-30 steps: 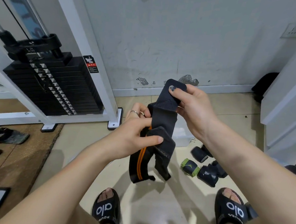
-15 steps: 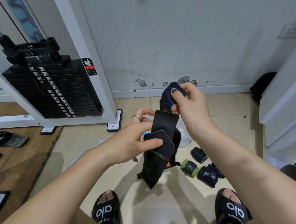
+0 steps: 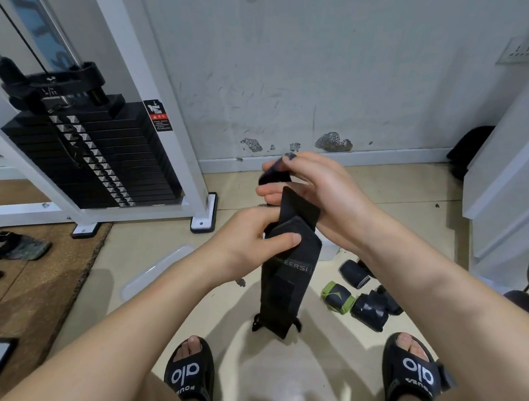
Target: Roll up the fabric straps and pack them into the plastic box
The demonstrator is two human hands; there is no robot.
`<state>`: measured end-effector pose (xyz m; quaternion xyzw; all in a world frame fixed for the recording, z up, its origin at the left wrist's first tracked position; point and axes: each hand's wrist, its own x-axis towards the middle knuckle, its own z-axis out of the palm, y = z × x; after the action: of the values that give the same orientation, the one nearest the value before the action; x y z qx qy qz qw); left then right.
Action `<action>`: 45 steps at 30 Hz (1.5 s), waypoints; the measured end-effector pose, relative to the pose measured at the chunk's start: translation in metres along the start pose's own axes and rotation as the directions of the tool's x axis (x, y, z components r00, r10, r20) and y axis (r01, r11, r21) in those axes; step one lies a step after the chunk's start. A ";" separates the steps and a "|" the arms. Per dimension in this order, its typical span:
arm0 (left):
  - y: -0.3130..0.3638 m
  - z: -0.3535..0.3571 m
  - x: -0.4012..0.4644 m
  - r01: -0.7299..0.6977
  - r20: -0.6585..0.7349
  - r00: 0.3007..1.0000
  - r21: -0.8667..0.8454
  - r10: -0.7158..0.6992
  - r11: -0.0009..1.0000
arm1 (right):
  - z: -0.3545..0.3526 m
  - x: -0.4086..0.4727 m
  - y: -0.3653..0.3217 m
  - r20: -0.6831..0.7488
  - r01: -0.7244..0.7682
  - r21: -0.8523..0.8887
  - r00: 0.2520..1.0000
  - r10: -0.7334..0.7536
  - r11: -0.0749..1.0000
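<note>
While both hands work black strap (image 3: 290, 264) at frame centre, right hand (image 3: 323, 198) pinches curled top end, left hand (image 3: 247, 246) clamps thumb over fold; tail hangs free toward floor. Risk: roll loosens if thumb slips, tail swings. Rolled straps (image 3: 356, 294) lower right; plastic box (image 3: 328, 248) mostly hidden behind strap. Weight stack (image 3: 97, 157) upper left, well apart; open floor below.

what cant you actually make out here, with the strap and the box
- Plastic box: head view, only a pale corner shows behind the black strap and right hand; contents hidden.
- Strap's top end: blurred, partly covered by the right hand's fingers; rolled or merely folded, unclear.
- Strap lettering: cut off by the left hand.
- Rolled straps on the floor: overlapping, count unclear.
</note>
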<state>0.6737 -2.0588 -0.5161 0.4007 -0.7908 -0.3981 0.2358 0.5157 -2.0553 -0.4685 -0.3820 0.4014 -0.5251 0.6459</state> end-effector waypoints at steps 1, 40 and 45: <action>0.001 0.000 0.001 0.015 -0.013 1.000 -0.025 -0.016 1.000 | -0.002 0.001 0.001 -0.012 -0.003 -0.009 1.000 0.003 1.000; 0.004 -0.039 0.011 0.050 -0.393 0.832 -0.652 -0.393 0.757 | -0.012 -0.006 0.031 -0.148 0.020 -0.452 0.984 -0.097 0.892; 0.004 -0.037 0.015 0.077 -0.366 0.828 -0.675 -0.424 0.733 | -0.007 -0.008 0.033 -0.166 0.013 -0.392 0.982 -0.085 0.920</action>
<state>0.6893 -2.0856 -0.4910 0.4921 -0.4566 -0.5528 0.4938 0.5208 -2.0423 -0.5005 -0.4636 0.5448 -0.4831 0.5048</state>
